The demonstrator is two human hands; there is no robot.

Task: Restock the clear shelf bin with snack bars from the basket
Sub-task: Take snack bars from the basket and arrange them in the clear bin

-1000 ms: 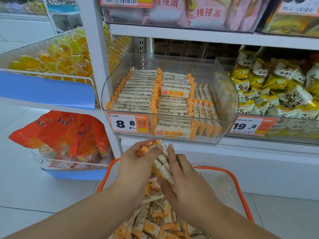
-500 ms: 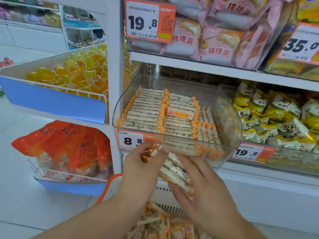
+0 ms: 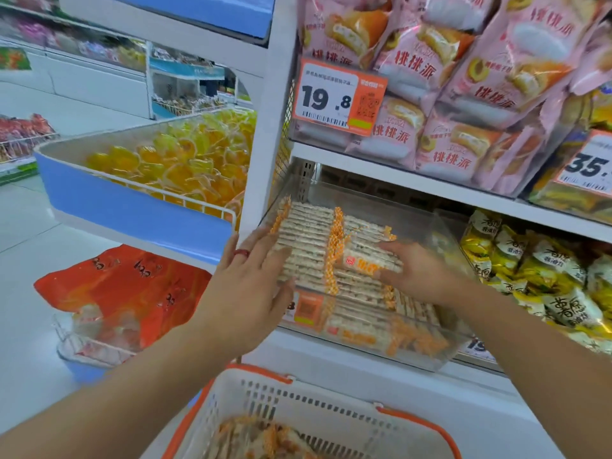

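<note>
The clear shelf bin (image 3: 442,238) holds rows of pale snack bars (image 3: 308,236) with orange-checked ends. My right hand (image 3: 422,273) reaches into the bin from the front and grips a small bundle of bars (image 3: 367,255), laid on the middle row. My left hand (image 3: 250,286) is over the bin's front left corner with its fingers straight, and the fingertips touch the left row. A red ring sits on one finger. Below, the white basket (image 3: 298,400) with an orange rim holds more snack bars (image 3: 258,438).
Pink cake packs (image 3: 463,94) and a 19.8 price tag (image 3: 337,96) fill the shelf above. Yellow snack bags (image 3: 536,270) sit to the right of the bin. A blue-fronted tray of yellow jelly cups (image 3: 172,167) juts out at left, with orange bags (image 3: 126,293) below.
Both hands rose from the basket to the bin with the bundle. My left hand let go of it and now lies flat at the left row; my right hand carried it inside.
</note>
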